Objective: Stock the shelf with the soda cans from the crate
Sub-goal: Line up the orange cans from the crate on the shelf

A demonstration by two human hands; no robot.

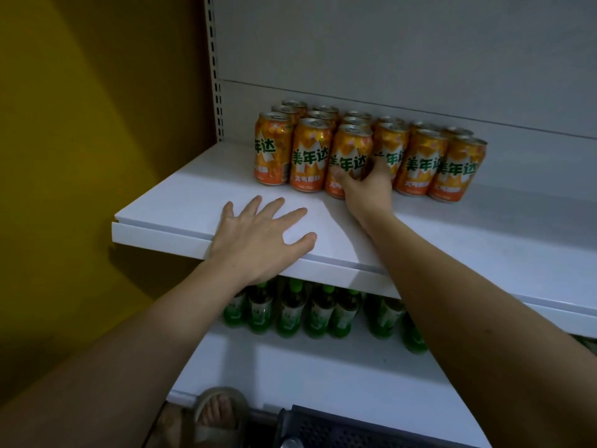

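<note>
Several orange soda cans [420,160] stand in rows at the back of the white shelf [468,240]. My right hand [366,185] grips the third can of the front row [350,147], fingers curled round its lower half. That can stands upright on the shelf, touching its neighbours. My left hand [258,237] lies flat on the shelf's front edge, fingers spread, holding nothing. A dark grey crate [339,428] shows at the bottom edge; its contents are hidden.
Green bottles [319,312] fill the shelf below. A yellow wall [80,156] stands to the left, beside the slotted shelf upright [215,76]. Bare shelf surface lies in front of and right of the cans. My sandalled foot [216,412] is near the crate.
</note>
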